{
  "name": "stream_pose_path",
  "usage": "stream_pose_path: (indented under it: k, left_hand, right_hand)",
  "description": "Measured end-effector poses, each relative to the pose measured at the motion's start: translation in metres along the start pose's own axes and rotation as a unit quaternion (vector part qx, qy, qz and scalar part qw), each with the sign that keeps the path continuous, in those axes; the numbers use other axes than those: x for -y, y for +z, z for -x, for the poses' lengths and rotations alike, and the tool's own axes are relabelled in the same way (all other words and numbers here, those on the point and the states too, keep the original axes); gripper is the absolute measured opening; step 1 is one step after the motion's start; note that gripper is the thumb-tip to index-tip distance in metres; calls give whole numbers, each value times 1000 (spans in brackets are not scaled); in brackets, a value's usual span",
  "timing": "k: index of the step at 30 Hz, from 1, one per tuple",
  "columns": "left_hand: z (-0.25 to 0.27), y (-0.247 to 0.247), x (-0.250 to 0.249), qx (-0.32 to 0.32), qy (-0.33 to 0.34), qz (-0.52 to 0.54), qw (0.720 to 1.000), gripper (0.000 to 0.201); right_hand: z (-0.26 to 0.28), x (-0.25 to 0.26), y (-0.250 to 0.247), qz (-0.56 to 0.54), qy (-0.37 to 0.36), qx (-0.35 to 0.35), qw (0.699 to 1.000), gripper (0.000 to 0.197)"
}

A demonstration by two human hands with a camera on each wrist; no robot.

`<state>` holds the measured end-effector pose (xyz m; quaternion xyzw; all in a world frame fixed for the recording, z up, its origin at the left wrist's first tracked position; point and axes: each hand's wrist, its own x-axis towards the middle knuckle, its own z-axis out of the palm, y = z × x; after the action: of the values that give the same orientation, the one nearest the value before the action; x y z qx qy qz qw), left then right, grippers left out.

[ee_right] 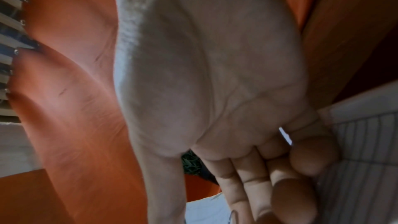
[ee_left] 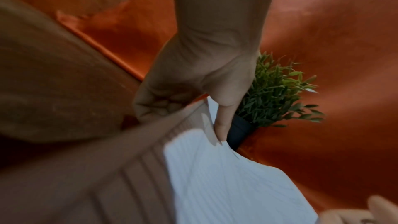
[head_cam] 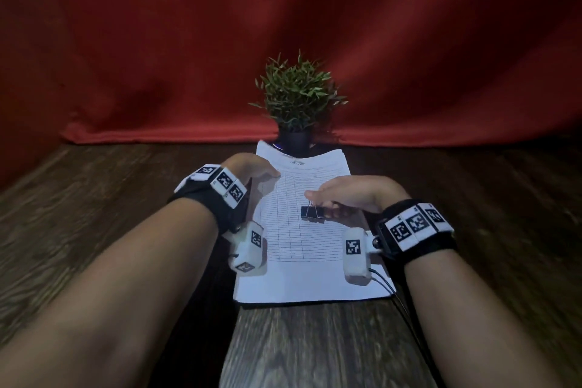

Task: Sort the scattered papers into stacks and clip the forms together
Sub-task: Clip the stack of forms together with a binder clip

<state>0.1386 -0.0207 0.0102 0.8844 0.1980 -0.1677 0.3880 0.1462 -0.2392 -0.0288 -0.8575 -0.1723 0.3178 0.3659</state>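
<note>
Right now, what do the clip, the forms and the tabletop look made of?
Binder clip, held by the right hand: black body, thin wire handles, probably metal. Forms: matte white paper, printed ruled lines. Tabletop: dark wood grain, solid or laminate unclear.

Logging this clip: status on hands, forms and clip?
Left hand grips forms at left edge. Right hand pinches binder clip over the sheet, not yet on. Potted plant sits on far edge.

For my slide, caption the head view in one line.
Right hand pinches a black binder clip above the stacked forms while the left hand holds their left edge, potted plant behind.
</note>
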Motion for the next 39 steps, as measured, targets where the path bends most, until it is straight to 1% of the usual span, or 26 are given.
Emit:
stream_pose_path:
  k: [2,3,5,6,7,8,9,10,11,12,13,15,16,17,19,20,22,23,25,27,28,29,31,35,37,39]
  left_hand:
    - [-8,4,2,6,3,39,999,50]
    - [-11,6,2,0,8,60,998,42]
    - [-13,7,1,-21,18,112,993,16]
    - [-13,7,3,-33,29,136,990,12]
    - [-12,6,5,-45,45,151,986,15]
    - [-11,6,7,-57,64,166,982,13]
    - [-9,7,9,-69,89,183,977,5]
    - [-6,9,10,-84,121,202,968,10]
    - [-4,11,14,-100,151,220,958,22]
    - [2,13,15,-119,182,232,948,31]
    - [10,14,15,-136,218,238,937,35]
    - [26,13,15,-153,291,255,909,30]
    - [37,11,12,-158,321,259,897,27]
    - [51,7,7,-162,350,260,885,26]
    - [78,1,-5,-169,404,272,857,27]
    - [92,-2,-12,-172,428,285,840,28]
    - [115,-8,-23,-172,476,314,803,27]
    - [124,-12,-27,-173,497,330,783,27]
    - [132,-23,-31,-200,524,350,750,30]
    - [132,-33,-31,-232,546,341,729,31]
    - [131,-36,-30,-244,555,339,719,33]
    - [129,-38,-28,-255,562,337,711,36]
    - [121,-39,-27,-268,563,327,709,39]
    - [109,-34,-26,-234,535,342,736,32]
    - [108,-34,-24,-217,525,380,730,27]
    - [107,-36,-22,-210,521,413,717,20]
  right_hand:
    - [3,0,-1,-1,-12,4,1000,45]
    - [5,-1,-2,-6,-16,7,1000,43]
    - [8,-2,-5,-24,-19,13,999,36]
    - [9,-3,-6,-37,-20,15,999,35]
    - [9,-5,-7,-51,-20,15,998,33]
    - [11,-4,-8,-72,-23,12,997,30]
    - [12,-6,-10,-86,-23,4,996,29]
    - [16,-6,-14,-90,-22,-12,996,28]
    - [18,-7,-20,-82,-20,-42,996,29]
    - [23,-7,-26,-78,-24,-88,993,30]
    - [26,-9,-34,-88,-41,-147,984,31]
    - [34,-12,-49,-129,-103,-276,947,30]
    - [38,-13,-55,-147,-133,-322,926,29]
    - [43,-12,-60,-179,-159,-338,910,29]
    - [53,-1,-63,-257,-209,-312,890,32]
    - [60,7,-62,-295,-240,-291,878,27]
    - [76,27,-61,-357,-319,-266,837,13]
    - [86,38,-61,-368,-351,-269,818,13]
    - [107,60,-59,-365,-406,-301,782,28]
    - [126,76,-57,-361,-468,-320,740,36]
    - [134,82,-55,-356,-493,-325,724,35]
    - [138,85,-54,-344,-509,-330,717,33]
    - [139,86,-51,-310,-515,-338,724,29]
    - [126,76,-49,-289,-486,-331,755,27]
    - [124,73,-48,-285,-476,-328,765,33]
    - [123,72,-49,-284,-473,-334,765,37]
